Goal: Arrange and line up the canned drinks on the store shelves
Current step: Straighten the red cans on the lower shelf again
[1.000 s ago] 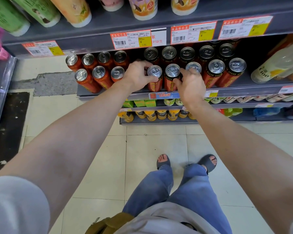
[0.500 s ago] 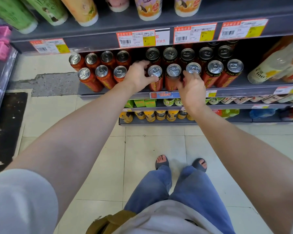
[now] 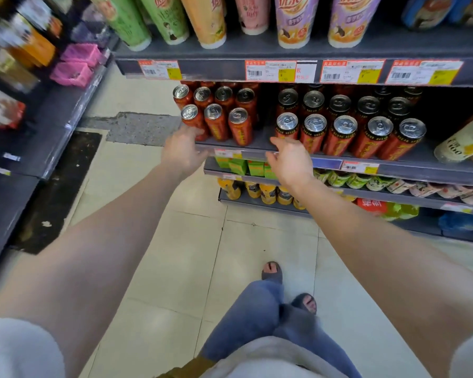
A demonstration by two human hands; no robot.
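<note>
Pale cream floor tiles [image 3: 175, 268] ran along the aisle, broken by a rough grey concrete patch [image 3: 137, 128] beside a dark mat [image 3: 58, 192]. Grey metal shelving [image 3: 210, 69] carried orange-and-yellow price labels [image 3: 351, 72]. A second dark shelf unit [image 3: 52, 126] stood left.

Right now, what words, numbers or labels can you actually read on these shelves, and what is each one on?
"优乐", cut off at the top edge: purple cup on the top shelf.
"100": pale bottle at the far right.
"¥": price tags; their prices and small print are too blurred.
Red cans: yellow lettering too blurred to read.
Nothing else is legible.
</note>
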